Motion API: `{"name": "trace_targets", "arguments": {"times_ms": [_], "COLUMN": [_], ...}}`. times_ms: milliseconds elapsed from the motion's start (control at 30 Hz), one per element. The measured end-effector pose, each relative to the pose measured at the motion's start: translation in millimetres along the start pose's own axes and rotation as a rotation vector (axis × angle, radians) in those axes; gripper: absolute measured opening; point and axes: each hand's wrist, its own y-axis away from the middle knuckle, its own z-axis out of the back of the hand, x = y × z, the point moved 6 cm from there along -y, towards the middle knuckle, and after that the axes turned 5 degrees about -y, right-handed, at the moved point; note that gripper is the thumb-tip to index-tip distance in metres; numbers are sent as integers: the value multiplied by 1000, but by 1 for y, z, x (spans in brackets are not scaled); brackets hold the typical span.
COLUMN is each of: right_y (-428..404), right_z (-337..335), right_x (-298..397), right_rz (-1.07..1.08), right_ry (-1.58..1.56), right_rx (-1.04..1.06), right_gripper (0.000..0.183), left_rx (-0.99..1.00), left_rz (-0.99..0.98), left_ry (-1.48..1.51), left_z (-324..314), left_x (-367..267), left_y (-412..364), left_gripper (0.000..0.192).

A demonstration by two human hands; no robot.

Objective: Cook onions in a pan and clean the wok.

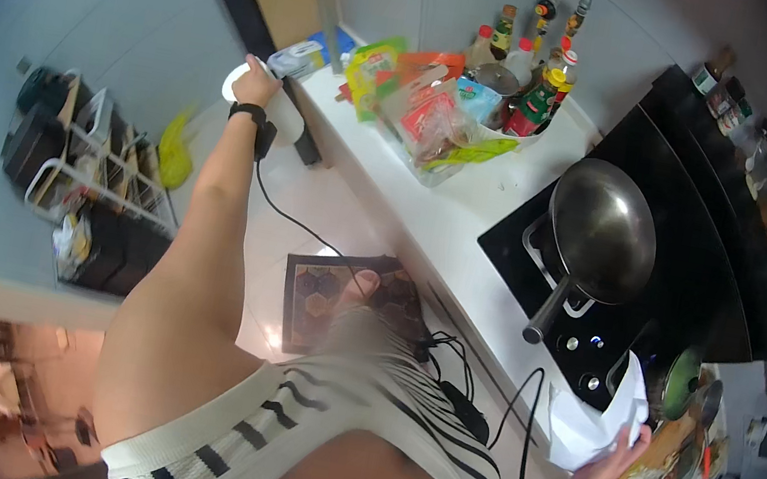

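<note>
At the upper left, my left hand (255, 82) reaches out past the end of the counter. Its fingers are closed over the edge of a white rounded object (233, 83); the hand covers part of it, so its exact kind is unclear. My right hand (609, 460) is at the lower right, over the counter's front edge. It grips a crumpled white sheet (580, 428), paper or thin cloth, which stands up beside the stove knobs. A steel wok (602, 230) sits on the black glass gas stove (703, 240), its handle pointing toward the counter's front.
Food packets (435, 115) and sauce bottles (536, 101) crowd the counter's far end. Past the stove are a green lid (680, 384) and a wooden cutting board (646, 466) with food scraps. A white rack (112, 156) stands left; a mat (314, 289) and black cables (458, 362) are below.
</note>
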Motion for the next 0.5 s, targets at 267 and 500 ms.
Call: {"name": "trace_targets", "arguments": {"times_ms": [267, 500], "right_y": [41, 58], "right_z": [-114, -197], "right_x": [51, 53], "right_rz": [114, 82], "right_ry": [80, 107], "right_rx": [-225, -215], "right_gripper": [58, 43], "left_rx": [98, -68], "left_rz": [-147, -505], "left_ry": [141, 250], "left_z": [-104, -107], "left_x": [-64, -77], "left_y": [-138, -179], "left_gripper": [68, 49]}}
